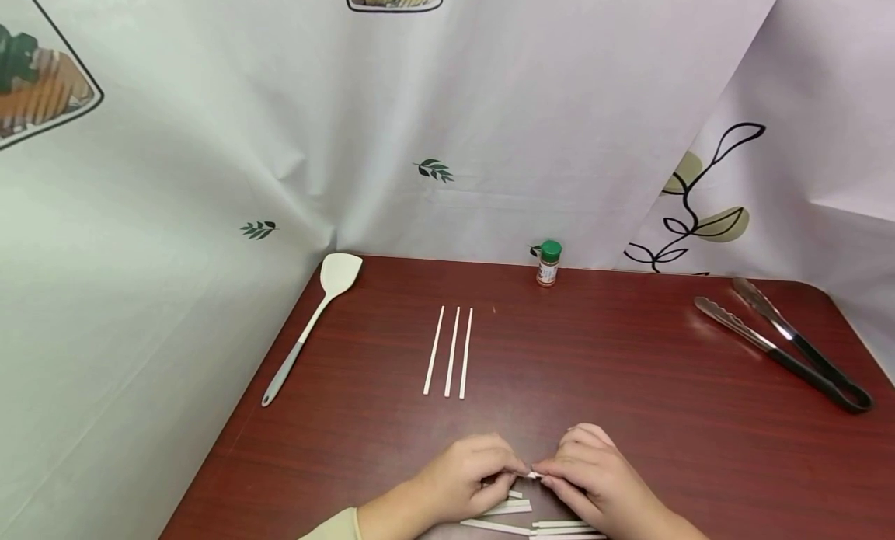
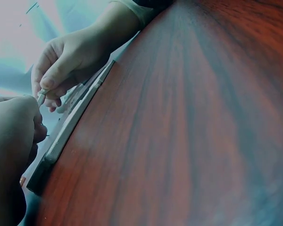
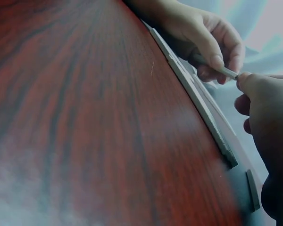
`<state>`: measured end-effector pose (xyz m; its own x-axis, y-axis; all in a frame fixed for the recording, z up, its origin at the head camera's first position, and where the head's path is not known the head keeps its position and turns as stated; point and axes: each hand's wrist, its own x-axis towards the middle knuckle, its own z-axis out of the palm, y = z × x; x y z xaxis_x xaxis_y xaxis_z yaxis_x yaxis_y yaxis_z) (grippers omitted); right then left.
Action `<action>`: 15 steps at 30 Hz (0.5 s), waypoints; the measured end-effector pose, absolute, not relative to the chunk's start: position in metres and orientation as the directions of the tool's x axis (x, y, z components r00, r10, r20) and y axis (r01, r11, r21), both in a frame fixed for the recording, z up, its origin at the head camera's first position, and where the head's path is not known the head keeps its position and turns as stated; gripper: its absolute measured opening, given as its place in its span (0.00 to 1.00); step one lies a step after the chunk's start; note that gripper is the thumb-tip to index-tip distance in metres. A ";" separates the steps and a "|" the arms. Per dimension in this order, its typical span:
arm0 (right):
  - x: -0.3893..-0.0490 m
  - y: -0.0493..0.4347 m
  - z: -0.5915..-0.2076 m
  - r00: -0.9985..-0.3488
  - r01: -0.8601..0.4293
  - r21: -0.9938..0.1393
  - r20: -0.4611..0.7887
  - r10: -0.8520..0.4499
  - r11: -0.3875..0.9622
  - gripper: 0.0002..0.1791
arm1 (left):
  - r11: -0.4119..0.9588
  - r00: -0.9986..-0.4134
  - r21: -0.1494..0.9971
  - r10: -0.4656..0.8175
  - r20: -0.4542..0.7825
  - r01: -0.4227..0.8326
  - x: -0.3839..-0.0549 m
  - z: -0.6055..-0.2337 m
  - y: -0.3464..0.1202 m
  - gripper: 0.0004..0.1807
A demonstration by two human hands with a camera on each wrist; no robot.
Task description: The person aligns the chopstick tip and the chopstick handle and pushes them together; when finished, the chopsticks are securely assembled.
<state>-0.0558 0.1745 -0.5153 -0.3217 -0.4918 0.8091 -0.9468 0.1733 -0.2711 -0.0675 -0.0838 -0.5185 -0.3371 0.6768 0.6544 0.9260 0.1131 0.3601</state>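
Observation:
My left hand (image 1: 468, 470) and right hand (image 1: 601, 478) meet near the front of the table, fingertips almost together. Between them a thin white stick (image 1: 533, 475) shows, pinched by thumb and fingers from both sides. The right wrist view shows part of that stick (image 3: 229, 73) running out of the left hand's grip to the right fingertips. Most of its length is hidden by the hands. Below the left hand lie several white sticks (image 1: 509, 508), partly covered by it. More white sticks (image 1: 565, 531) lie under the right hand, at the frame's bottom edge.
Three long white sticks (image 1: 453, 352) lie side by side at mid-table (image 1: 601, 353). A white spatula (image 1: 308, 326) is along the left edge. At the back stands a green-capped spice jar (image 1: 548, 264). Metal tongs (image 1: 783, 342) with black handles lie spread at right. Printed white sheeting surrounds the table.

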 end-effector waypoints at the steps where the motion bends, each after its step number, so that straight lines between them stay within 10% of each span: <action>1: -0.055 0.174 -0.515 -0.330 -0.944 -0.283 0.809 -0.487 0.171 0.09 | 0.110 -0.337 0.361 0.675 0.656 0.926 -0.068 -0.519 -0.084 0.12; 15: -0.052 0.173 -0.516 -0.397 -0.917 -0.365 0.795 -0.459 0.161 0.06 | 0.121 -0.336 0.348 0.664 0.668 0.930 -0.067 -0.518 -0.083 0.08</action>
<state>-0.0519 0.1734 -0.5161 -0.3970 -0.4586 0.7950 -0.9170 0.1612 -0.3649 -0.0668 -0.0828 -0.5178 -0.3363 0.6637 0.6681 0.9297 0.1211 0.3477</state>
